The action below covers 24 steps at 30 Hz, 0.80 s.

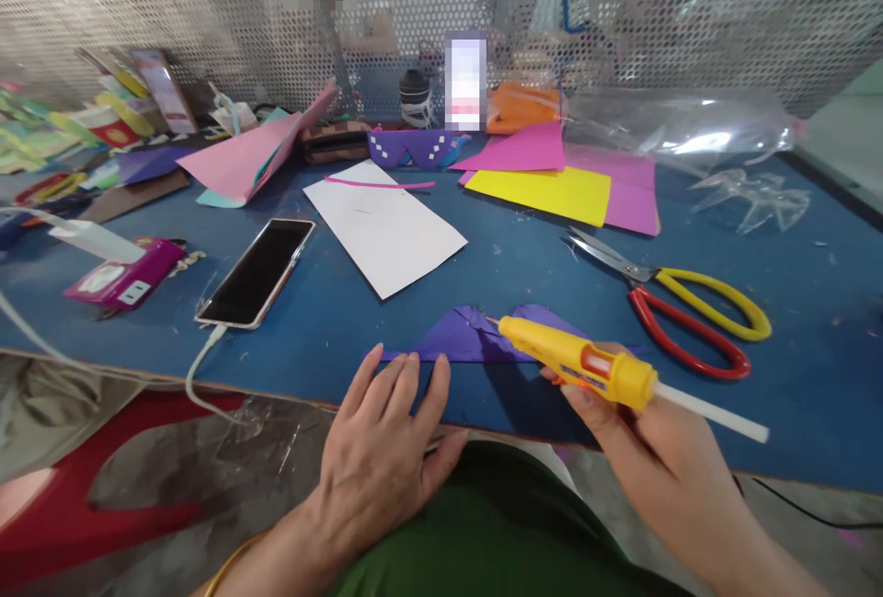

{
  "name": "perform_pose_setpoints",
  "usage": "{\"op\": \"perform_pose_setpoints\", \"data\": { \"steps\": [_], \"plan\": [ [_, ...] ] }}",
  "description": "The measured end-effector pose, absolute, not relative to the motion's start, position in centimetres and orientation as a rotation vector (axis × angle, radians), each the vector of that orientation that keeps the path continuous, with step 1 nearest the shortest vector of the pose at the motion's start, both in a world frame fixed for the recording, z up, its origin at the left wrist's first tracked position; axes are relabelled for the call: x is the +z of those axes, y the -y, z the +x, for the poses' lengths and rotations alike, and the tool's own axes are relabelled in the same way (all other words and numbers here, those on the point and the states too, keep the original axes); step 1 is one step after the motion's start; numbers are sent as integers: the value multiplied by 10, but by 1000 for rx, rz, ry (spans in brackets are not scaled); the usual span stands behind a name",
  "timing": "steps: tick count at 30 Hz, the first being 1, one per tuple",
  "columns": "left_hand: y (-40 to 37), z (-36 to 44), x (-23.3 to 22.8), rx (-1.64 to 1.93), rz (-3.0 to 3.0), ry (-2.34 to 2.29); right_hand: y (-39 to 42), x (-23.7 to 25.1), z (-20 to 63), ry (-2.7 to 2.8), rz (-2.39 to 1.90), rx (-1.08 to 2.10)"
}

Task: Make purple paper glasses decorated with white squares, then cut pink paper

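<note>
My right hand (662, 450) is wrapped round a yellow hot glue gun (579, 353), a white glue stick (714, 411) jutting from its back. The gun's nozzle points left, over a purple paper cutout (448, 337) that lies near the table's front edge. My left hand (393, 431) rests flat with fingers stretched out, their tips at the lower left edge of the cutout. Whether the nozzle touches the paper I cannot tell. To the right lie large scissors (641, 280) with one yellow and one red handle, blades apart.
White paper (386, 238) with a thin pink strip lies ahead. Beyond it sit purple paper glasses (410, 148). Yellow paper (544, 194) and pink sheets are at back right, near a clear plastic bottle (690, 119). A cabled phone (257, 273) and a magenta power strip (128, 275) lie left.
</note>
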<state>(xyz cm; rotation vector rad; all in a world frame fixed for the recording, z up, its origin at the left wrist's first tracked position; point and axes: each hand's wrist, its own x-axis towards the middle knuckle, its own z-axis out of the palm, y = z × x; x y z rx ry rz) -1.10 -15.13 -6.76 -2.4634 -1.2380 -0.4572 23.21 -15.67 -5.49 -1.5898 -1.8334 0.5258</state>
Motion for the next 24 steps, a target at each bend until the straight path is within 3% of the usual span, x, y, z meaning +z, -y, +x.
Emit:
{"op": "perform_pose_setpoints", "data": {
  "steps": [15,18,24],
  "plan": [
    [148,-14,-79,-324,-2386,1102,160,-43,243,1488,-1397,749],
    [144,-18,-83,-370,-2377,1055,163,-21,274,1350,-1535,568],
    [142,-18,-86,-422,-2359,1035,109,18,377,1489,-1989,-116]
  ]
}}
